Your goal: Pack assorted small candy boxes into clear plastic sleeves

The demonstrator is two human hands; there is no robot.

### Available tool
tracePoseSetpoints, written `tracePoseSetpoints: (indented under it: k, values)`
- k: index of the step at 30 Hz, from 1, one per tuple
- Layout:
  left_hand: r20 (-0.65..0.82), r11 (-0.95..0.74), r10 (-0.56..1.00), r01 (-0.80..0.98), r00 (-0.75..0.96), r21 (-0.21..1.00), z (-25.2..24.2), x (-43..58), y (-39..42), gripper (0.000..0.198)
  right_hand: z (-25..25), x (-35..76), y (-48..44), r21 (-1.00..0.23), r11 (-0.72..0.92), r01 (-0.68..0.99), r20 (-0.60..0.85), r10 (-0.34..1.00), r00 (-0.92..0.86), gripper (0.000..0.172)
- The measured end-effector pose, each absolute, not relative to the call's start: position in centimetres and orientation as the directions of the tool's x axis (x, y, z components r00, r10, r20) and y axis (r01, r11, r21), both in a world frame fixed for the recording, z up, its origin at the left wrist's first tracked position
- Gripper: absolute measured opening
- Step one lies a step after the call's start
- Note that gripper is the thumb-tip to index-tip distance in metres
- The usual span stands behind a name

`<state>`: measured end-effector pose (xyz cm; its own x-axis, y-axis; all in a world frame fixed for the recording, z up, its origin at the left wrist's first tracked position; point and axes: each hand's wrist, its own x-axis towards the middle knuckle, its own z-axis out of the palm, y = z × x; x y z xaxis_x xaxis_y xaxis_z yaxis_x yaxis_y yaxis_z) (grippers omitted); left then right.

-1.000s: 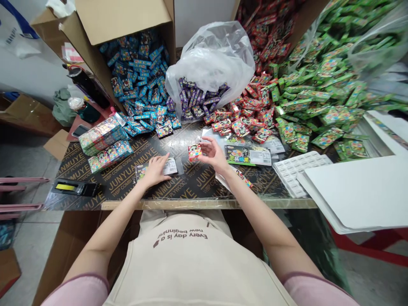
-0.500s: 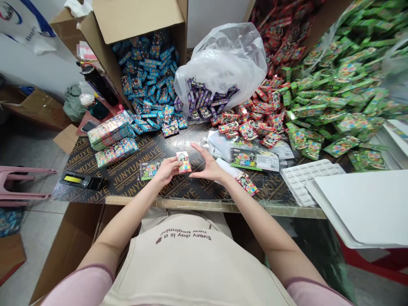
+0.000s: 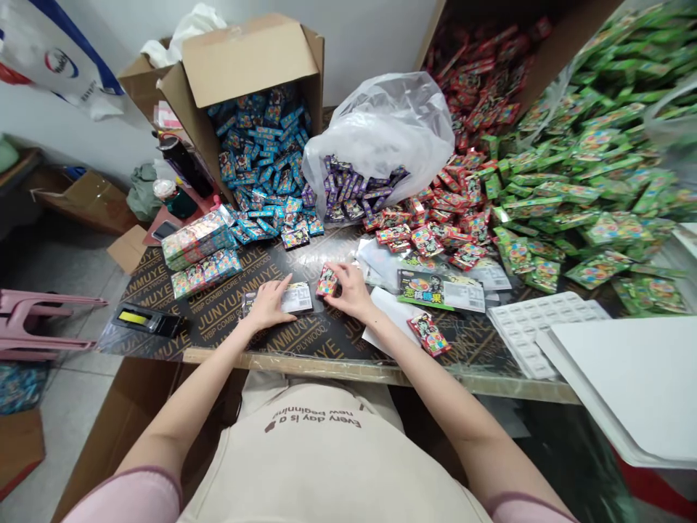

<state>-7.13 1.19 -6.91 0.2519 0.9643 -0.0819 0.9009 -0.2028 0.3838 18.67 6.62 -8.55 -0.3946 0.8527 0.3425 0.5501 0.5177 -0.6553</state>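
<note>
The right hand (image 3: 353, 289) pinches a small candy box (image 3: 327, 281) in a narrow grip, just beside the left hand (image 3: 266, 306), lying open on a plastic packet (image 3: 298, 298). A loose pinch could drop the box onto the plywood board (image 3: 229, 319).

The small candy box (image 3: 327, 280) is out of my left hand (image 3: 266, 305): it sat against that palm a moment ago, and now my right hand (image 3: 351, 290) pinches it in its fingers (image 3: 340, 272), down close to the worktop (image 3: 229, 319). My left hand, raised before, now lies flat on the printed card packet (image 3: 297, 297), just left of those fingers.
</note>
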Motion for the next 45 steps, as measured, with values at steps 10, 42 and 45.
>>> tracePoseSetpoints:
  k: [10,42,45]
  values:
    - [0.024,-0.365,0.918,0.816,0.397,0.449,-6.3,-7.4,1.7,0.105,-8.9,18.7,6.3,-0.817,0.547,0.184,0.297,0.671,-0.679,0.088]
    - [-0.498,0.577,0.774,-0.113,0.392,0.809,-1.4,7.1,2.4,0.050,-4.7,23.4,3.2,-0.949,-0.105,-0.297,0.037,0.900,-0.434,0.072]
    - [-0.506,0.537,0.842,-0.183,0.188,0.824,-1.6,4.9,1.1,0.041,-5.1,22.6,2.9,-0.991,0.105,-0.088,0.129,0.930,-0.343,0.092]
